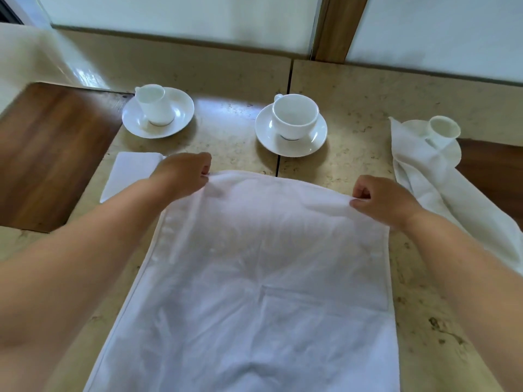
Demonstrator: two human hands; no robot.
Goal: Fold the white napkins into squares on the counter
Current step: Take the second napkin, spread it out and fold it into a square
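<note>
1. Your left hand [185, 172] and right hand [380, 199] each pinch a far corner of the open napkin [254, 278], fingers curled onto the cloth edge; the far edge is lifted slightly between them.
2. The open napkin lies spread on the stone counter [353, 94], directly in front of you, its near end running out of view at the bottom. Old crease lines cross it, but no fold looks completed; judged from this, you are at the first fold.
3. Done so far: one folded napkin [127, 174] lies flat as a neat rectangle just beyond your left forearm.
4. Left to do: the napkin in hand, and a crumpled napkin [452, 193] at the right, draped partly over a saucer.
5. Containers: the left cup [152, 104] and middle cup [294, 116] stand upright on saucers, the middle one visibly empty; the right cup [443, 131] sits tilted on its saucer, interior unclear.
</note>
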